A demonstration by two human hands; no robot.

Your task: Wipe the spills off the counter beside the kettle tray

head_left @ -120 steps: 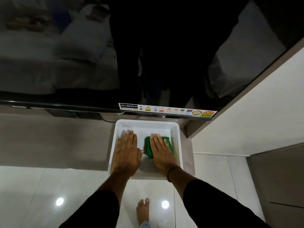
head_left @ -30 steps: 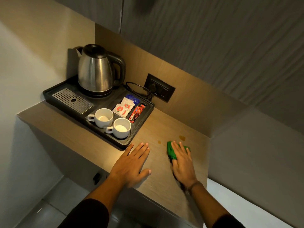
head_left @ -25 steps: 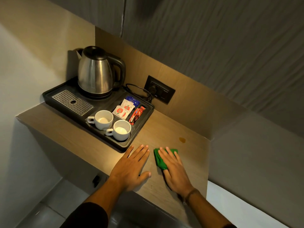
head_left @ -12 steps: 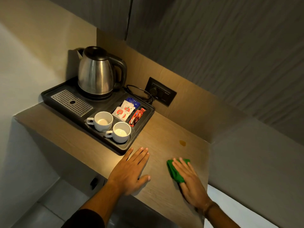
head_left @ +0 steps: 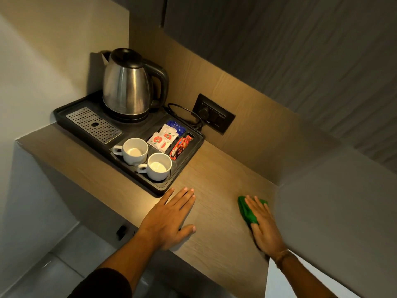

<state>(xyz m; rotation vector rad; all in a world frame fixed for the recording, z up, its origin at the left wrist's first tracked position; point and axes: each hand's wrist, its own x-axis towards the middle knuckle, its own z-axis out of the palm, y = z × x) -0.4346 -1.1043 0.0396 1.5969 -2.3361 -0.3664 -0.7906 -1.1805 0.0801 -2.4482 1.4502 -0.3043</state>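
Note:
A wooden counter (head_left: pixel 217 175) carries a black kettle tray (head_left: pixel 189 153) on its left part. My right hand (head_left: pixel 265 229) lies flat on a folded green cloth (head_left: pixel 247 211), pressing it onto the counter close to the right wall. No brown spill shows on the bare wood around the cloth. My left hand (head_left: pixel 169 220) rests flat on the counter, fingers spread, just in front of the tray's near corner, and holds nothing.
On the tray stand a steel kettle (head_left: pixel 129 87), two white cups (head_left: pixel 134 150) (head_left: pixel 158 166), sachets (head_left: pixel 164 137) and a metal drip grille (head_left: pixel 93 124). A black wall socket (head_left: pixel 212 114) with the kettle's cord sits behind. A grey wall (head_left: pixel 333 222) bounds the counter on the right.
My right hand slid the green cloth to the right and back, over the spot where a small brown spill lay. That spill no longer shows. My left hand stayed put.

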